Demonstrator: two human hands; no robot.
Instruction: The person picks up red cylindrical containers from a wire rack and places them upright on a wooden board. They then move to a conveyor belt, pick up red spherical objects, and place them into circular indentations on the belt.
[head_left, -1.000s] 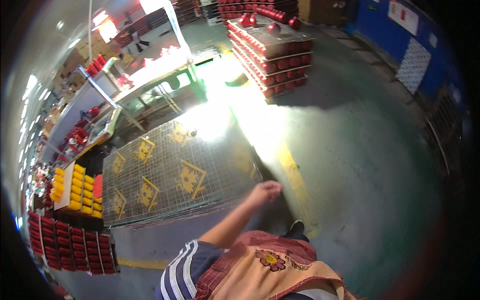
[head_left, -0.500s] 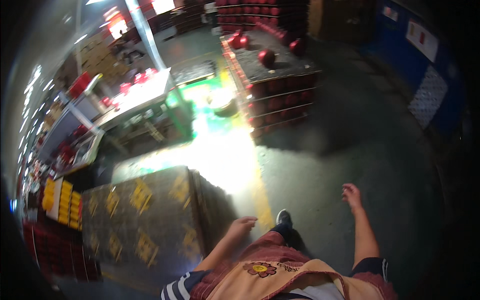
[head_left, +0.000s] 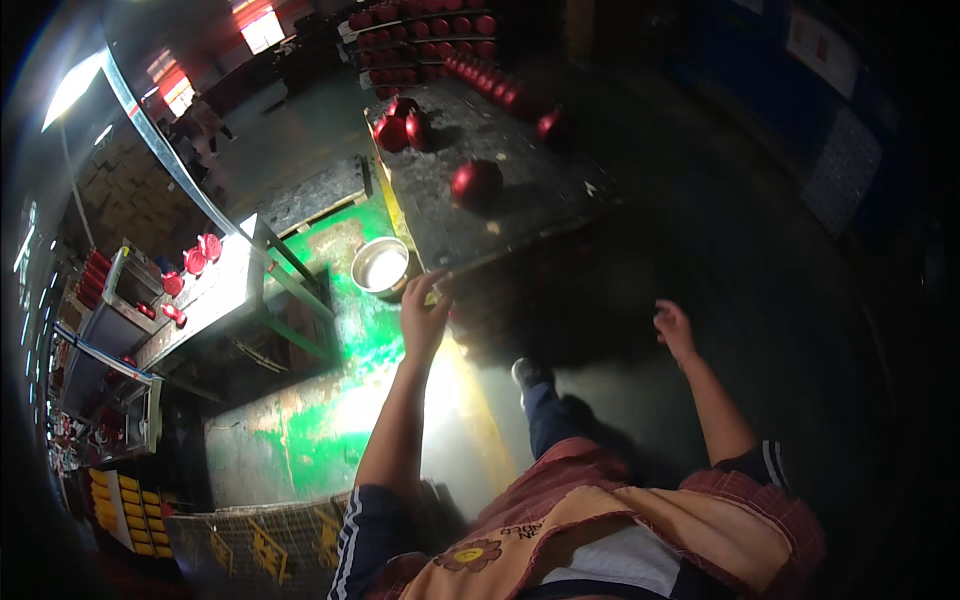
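Note:
My left hand (head_left: pixel 425 308) is stretched forward beside the near left corner of a dark board (head_left: pixel 520 215) on top of a stack. Its fingers look apart, with nothing plain between them; whether they touch the corner I cannot tell. A glossy red rounded object (head_left: pixel 476 185) sits on the board, with a small cluster of red objects (head_left: pixel 392 132) behind it to the left. Just beyond my left hand, a round metal pot (head_left: pixel 380 266) stands on the green floor. Over the floor to the right hangs my right hand (head_left: pixel 675 328), empty, its fingers loosely bent and apart.
A bright-topped workbench (head_left: pixel 215 290) with red pieces stands on the left. At the lower left are a patterned covered stack (head_left: pixel 250 545) and yellow items (head_left: pixel 130 510) in a rack. Rows of red objects (head_left: pixel 430 50) are stacked at the back. A blue wall (head_left: pixel 730 70) runs along the right.
My left hand has moved forward toward the stack's corner. I have come nearer to the board, and the covered stack has slid toward the lower edge. My right hand stays raised at my side.

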